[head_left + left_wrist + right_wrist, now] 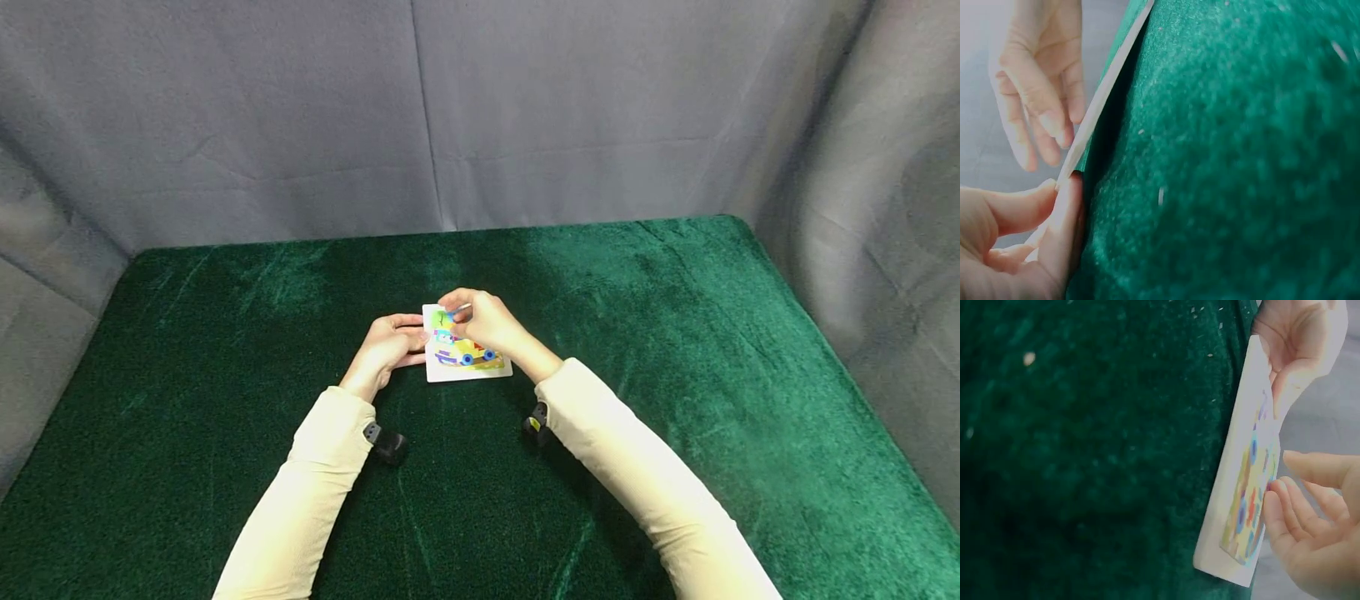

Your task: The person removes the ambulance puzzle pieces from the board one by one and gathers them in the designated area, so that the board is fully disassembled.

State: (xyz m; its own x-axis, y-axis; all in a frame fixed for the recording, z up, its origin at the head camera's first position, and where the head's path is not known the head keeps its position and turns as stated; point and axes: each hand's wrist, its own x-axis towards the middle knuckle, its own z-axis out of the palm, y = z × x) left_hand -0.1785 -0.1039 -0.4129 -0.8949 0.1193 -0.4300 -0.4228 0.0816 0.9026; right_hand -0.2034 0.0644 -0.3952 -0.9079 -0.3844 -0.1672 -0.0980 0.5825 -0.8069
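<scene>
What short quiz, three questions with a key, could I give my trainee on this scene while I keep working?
1. Which hand pinches the edge of the white board?
2. True or false: the cloth covering the table is red.
3. Pick one. On the board's picture, the wheels of the vehicle are:
A) black
B) blue
C) white

Key
1. The left hand.
2. False; it is green.
3. B
</scene>
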